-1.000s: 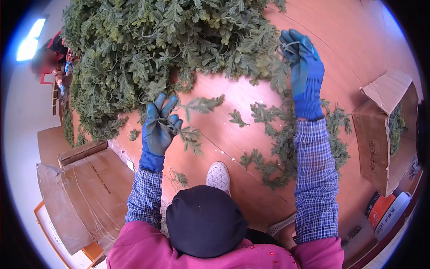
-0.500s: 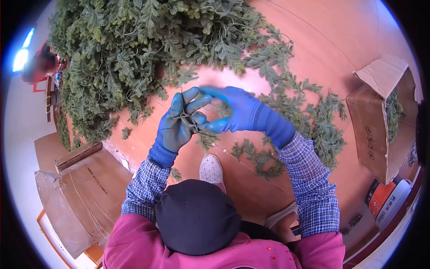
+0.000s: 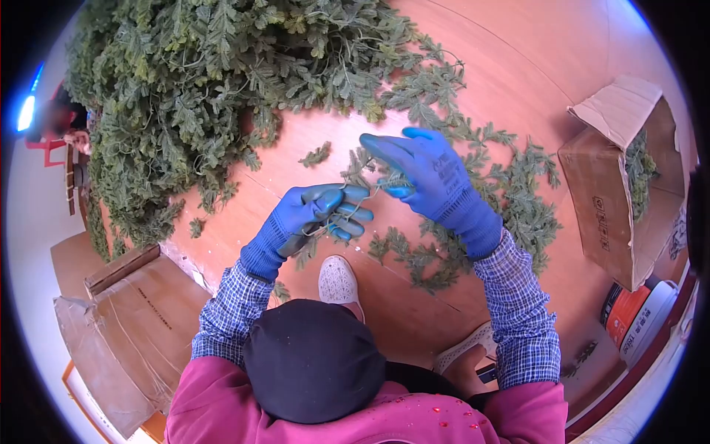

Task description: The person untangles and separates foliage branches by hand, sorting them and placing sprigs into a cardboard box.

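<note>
Both of my hands wear blue gloves with darker coated palms and fingers. My left hand [image 3: 322, 214] is closed, its thumb pressing a thin pale stem against the fingers. The stem belongs to a strand of artificial greenery [image 3: 358, 167], which stretches across to the right. My right hand [image 3: 433, 177] has a leafy sprig of that strand between its thumb and fingers; how firmly they close on it is partly hidden. Below the left palm, more leaves [image 3: 306, 253] hang down. A short loose sprig [image 3: 316, 154] lies on the floor just beyond my hands.
A large heap of greenery [image 3: 222, 89] fills the far left. A longer strand [image 3: 525, 200] lies on the floor at right. An open cardboard box [image 3: 603, 200] there holds greenery. At left lies a flattened carton [image 3: 148, 318]. A bucket [image 3: 640, 318] stands lower right. Another person [image 3: 63, 122] is far left.
My right hand has drawn away to the right and turned, with the sprig in its fingers. My left hand has rolled and lowered slightly, so the thumb now lies over the stem.
</note>
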A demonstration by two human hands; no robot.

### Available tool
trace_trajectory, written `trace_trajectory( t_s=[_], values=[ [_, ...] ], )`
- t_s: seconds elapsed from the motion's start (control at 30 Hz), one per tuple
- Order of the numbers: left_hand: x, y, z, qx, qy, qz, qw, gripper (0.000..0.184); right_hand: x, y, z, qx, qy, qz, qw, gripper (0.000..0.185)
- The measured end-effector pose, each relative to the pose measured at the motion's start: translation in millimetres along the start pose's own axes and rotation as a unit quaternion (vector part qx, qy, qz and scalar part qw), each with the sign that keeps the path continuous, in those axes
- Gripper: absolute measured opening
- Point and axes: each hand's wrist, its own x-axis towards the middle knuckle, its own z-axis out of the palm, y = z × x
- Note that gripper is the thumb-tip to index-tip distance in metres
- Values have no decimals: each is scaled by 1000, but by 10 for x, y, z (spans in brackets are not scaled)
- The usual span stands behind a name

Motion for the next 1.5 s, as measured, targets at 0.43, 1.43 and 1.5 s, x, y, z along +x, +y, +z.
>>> trace_trajectory(
  t_s=[0.43,1.43,1.5],
  values=[
    [210,-32,26,-186,-131,-161,960,52,311,339,-15,389,-251,162,872,41],
    [239,144,223,0,-80,-54,995,46,40,126,-434,-43,-50,17,998,76],
    [198,158,273,10,-118,-103,988,46,-51,159,-307,76,-98,58,991,87]
  ],
)
